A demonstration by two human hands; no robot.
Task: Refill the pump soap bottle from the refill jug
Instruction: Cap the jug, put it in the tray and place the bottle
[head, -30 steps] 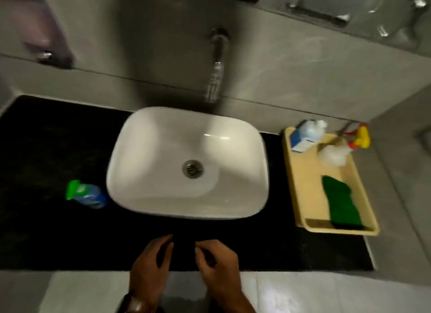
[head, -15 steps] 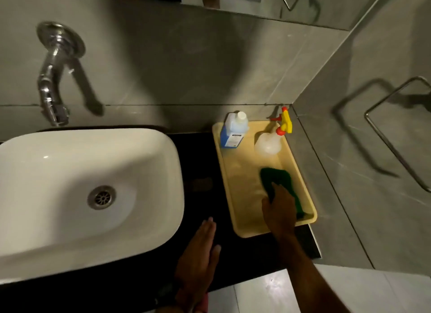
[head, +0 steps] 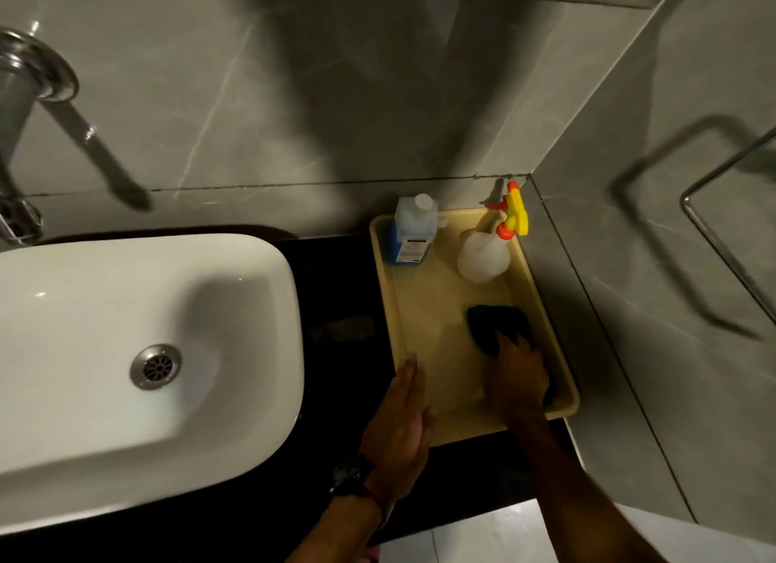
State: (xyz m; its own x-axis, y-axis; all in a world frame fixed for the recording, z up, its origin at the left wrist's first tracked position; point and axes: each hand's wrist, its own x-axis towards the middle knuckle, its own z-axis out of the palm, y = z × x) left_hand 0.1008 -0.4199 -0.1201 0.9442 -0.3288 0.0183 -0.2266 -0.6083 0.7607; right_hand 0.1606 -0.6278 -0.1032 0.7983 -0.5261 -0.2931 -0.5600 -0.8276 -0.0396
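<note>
A translucent refill jug (head: 413, 235) with a blue label and a white cap stands upright at the far left corner of a beige tray (head: 388, 293). A clear spray bottle (head: 483, 256) with a yellow and red trigger stands at the tray's far right. My right hand (head: 518, 380) lies on a dark green cloth (head: 495, 321) in the tray's near right part, fingers curled onto it. My left hand (head: 401, 419) is flat and open, with its fingers at the tray's near left rim. No pump soap bottle is in view.
A white basin (head: 126, 310) fills the left on a black counter (head: 336, 277). A chrome tap (head: 25, 83) juts from the grey tiled wall. A metal towel rail (head: 722, 235) hangs on the right wall, beside the tray.
The view swung right from the basin to the tray. My right hand went onto the green cloth, which now looks bunched. My left hand moved up to the tray's left rim.
</note>
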